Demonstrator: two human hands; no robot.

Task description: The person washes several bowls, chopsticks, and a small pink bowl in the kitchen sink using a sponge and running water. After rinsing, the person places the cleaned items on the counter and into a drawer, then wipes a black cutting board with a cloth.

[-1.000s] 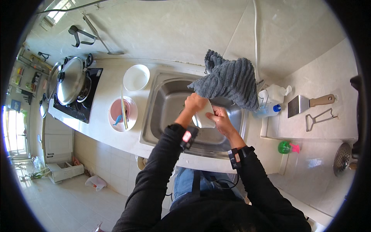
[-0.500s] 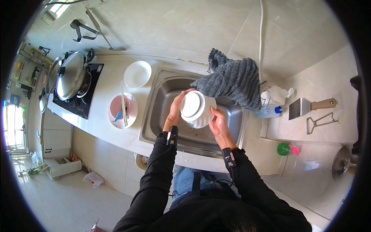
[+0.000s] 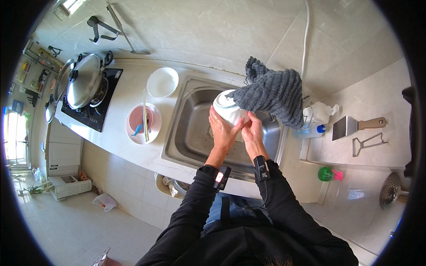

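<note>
Countertop (image 3: 133,84): pale and long, running from the hob to past the sink.

Sink (image 3: 188,137): stainless steel, single basin, set into the countertop.

Gas hob (image 3: 91,119): black, at the left end.

Lidded pot (image 3: 84,84): steel with dark handles, on the hob.

Grey cloth (image 3: 277,95): ribbed, draped beyond the sink's far right side; one corner overlaps the held bowl in view, contact uncertain.

Plate (image 3: 157,116): white, on the countertop left of the sink.

Held bowl (image 3: 232,114): white, bottom turned up and tilted, raised above the sink in both hands. Probably ceramic: stiff, moderate in weight, breakable if knocked on steel, slick when wet. Best gripped with a palm on each side of the wall, fingers spread; the foot ring offers a firmer edge.

Spare bowl (image 3: 163,83): white, mouth up, beside the sink's far left corner.

Left hand (image 3: 222,134): wet sheen; fingers pressed along the held bowl's near left wall.

Right hand (image 3: 253,133): fingers bent against its near right wall; cannot tell how the hidden fingertips sit.

Pink bowl (image 3: 133,116): on the plate.

Chopsticks (image 3: 144,104): laid across the pink bowl.

Blue piece (image 3: 138,129): small, at the pink bowl's near edge.
</note>
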